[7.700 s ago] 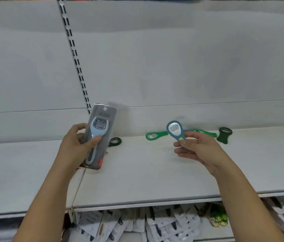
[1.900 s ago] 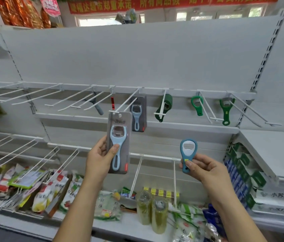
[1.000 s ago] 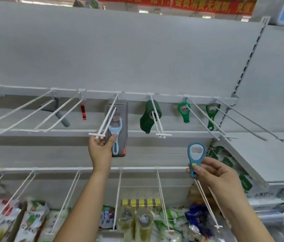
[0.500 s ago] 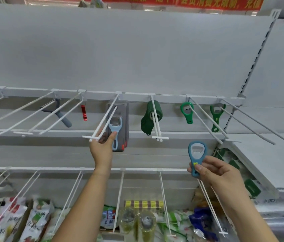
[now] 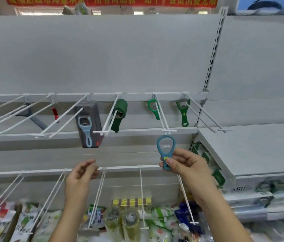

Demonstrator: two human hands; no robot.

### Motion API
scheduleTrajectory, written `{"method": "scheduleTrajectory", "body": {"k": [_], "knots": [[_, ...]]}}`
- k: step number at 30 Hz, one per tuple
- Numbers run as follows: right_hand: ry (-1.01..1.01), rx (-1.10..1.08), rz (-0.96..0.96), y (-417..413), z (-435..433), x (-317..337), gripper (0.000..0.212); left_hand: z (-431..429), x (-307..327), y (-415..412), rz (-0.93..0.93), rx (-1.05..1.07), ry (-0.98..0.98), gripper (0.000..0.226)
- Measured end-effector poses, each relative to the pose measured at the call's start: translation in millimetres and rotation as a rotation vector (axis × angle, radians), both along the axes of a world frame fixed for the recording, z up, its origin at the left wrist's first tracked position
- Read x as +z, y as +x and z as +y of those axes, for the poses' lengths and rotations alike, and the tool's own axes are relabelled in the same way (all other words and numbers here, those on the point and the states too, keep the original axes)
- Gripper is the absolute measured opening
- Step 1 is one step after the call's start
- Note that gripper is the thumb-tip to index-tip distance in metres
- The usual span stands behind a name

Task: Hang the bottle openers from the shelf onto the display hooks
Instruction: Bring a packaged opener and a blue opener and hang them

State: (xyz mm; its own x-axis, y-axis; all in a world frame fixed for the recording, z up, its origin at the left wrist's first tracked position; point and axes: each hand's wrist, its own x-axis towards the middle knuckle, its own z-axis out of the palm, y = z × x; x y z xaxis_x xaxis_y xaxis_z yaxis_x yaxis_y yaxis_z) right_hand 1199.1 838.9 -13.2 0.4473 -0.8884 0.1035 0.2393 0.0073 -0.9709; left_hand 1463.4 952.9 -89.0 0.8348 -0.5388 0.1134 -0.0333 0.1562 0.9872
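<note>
Right hand [image 5: 184,165] pinches the handle end of the teal plastic loop-head bottle opener [image 5: 165,151]. The loop points up, just below the crossbar tip of the white wire display hook [image 5: 168,131]. Left hand [image 5: 82,173] is empty, fingers loosely curled, well left of and below that hook. Risk, my read: the loop snags the crossbar or takes one prong only, then hangs skewed or slips from the light pinch. Green ring-head opener [image 5: 153,109] hangs at that hook's back.
</note>
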Motion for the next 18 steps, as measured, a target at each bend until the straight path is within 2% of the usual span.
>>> {"method": "scheduleTrajectory", "body": {"k": [10,18], "knots": [[-0.041,0.034,-0.022,-6.1,-3.5,11.2,0.026,4.1,6.4,-32.2,-0.037,-0.035,0.011,0.014],[-0.07,-0.051,0.02,6.2,-17.8,18.3,0.018,11.5,2.1,-30.3,-0.019,-0.046,0.018,0.014]]}}
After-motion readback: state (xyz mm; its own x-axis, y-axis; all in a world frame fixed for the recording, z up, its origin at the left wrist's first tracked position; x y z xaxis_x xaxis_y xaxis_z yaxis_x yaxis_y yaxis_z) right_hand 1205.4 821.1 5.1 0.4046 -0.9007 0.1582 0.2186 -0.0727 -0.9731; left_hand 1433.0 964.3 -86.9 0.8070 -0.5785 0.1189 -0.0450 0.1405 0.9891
